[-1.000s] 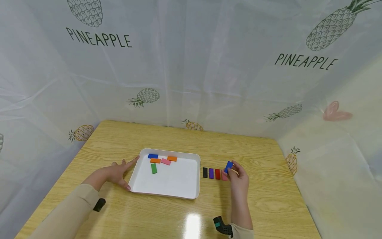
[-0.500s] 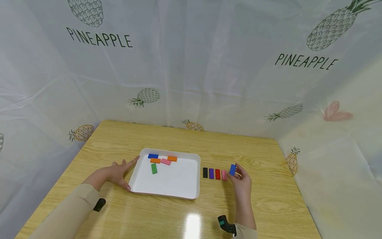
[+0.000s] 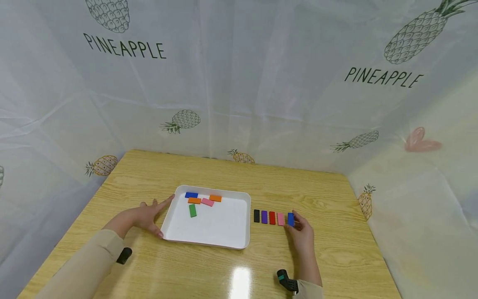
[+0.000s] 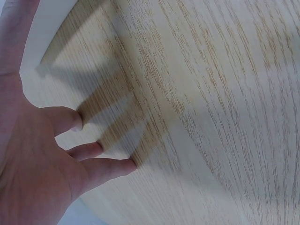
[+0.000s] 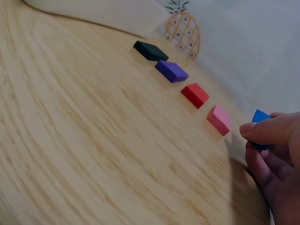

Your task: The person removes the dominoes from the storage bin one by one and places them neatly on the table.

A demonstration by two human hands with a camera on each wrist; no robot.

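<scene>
Between thumb and fingers my right hand (image 3: 303, 236) pinches a blue block (image 3: 290, 219), upright in line at the right end of a row. Left of it lie a pink block (image 3: 281, 219), a red block (image 3: 272, 218), a purple block (image 3: 264, 216) and a black block (image 3: 256, 216). In the right wrist view the thumb covers part of the blue block (image 5: 260, 116). My left hand (image 3: 143, 216) is spread, its thumb and index finger touching the left side of the white tray (image 3: 209, 244).
Inside the tray, toward its back left, lie another blue block (image 3: 191, 195), two orange blocks (image 3: 215, 198), a pink block (image 3: 207, 202) and a green block (image 3: 192, 210). A pineapple-print curtain (image 3: 239, 104) hangs behind the wooden table (image 3: 201, 270).
The blue block in my right hand has turned from slanted to straight and come down to the right of the pink one. My left hand and the tray stay put.
</scene>
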